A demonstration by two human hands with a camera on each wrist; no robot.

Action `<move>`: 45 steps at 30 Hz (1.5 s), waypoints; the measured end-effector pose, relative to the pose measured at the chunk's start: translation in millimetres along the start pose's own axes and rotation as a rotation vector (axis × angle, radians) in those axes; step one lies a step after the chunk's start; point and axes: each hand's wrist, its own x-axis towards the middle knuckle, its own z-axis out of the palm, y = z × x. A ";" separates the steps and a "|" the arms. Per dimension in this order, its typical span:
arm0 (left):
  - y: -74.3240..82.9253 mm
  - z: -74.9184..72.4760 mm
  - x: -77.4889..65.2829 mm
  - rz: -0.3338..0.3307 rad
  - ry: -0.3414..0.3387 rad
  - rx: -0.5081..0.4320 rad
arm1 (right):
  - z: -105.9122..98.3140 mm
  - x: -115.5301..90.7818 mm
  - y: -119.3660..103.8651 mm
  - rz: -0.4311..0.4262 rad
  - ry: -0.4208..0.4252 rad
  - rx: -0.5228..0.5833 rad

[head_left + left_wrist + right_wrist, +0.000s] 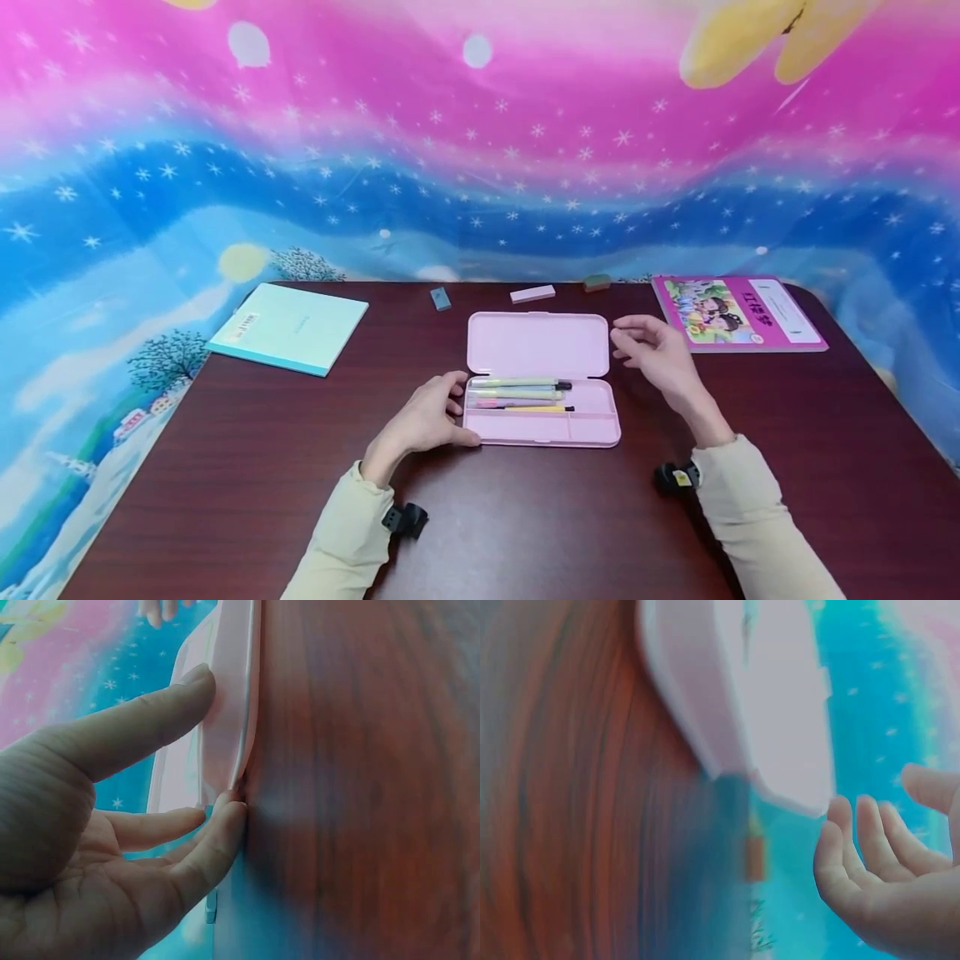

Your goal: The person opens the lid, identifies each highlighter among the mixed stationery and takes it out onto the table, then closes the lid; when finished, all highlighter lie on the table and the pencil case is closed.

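A pink pencil case (517,428) lies unfolded on the dark wood table, its lid (537,344) tilted back. Several pens (517,394) lie side by side in its rear compartment, and the front compartments hold nothing visible. At the case's left end my left hand (427,412) holds it, thumb at the front corner and fingers along the side. The left wrist view shows that thumb (150,724) against the case's wall. My right hand (660,354) is just right of the lid, fingers loosely bent and holding nothing. Its fingertips (838,808) come close to the lid's edge; contact is unclear.
Behind the case lie a blue eraser (440,299), a pale pink block (532,293) and a green-brown block (597,283). A mint notebook (296,327) sits at the far left, a magenta book (738,313) at the far right. A printed cloth (420,192) hangs behind the table.
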 end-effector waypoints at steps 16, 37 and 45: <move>-4.4 1.8 1.7 0.037 -0.031 -0.026 | 37.7 -10.3 -22.5 -0.062 -0.250 -0.106; -2.3 0.5 0.0 0.014 -0.022 -0.016 | 60.9 -16.4 -13.5 -0.192 -0.383 -0.457; -2.1 1.4 0.2 0.007 -0.024 -0.011 | 60.9 -18.2 -15.3 -0.168 -0.370 -0.490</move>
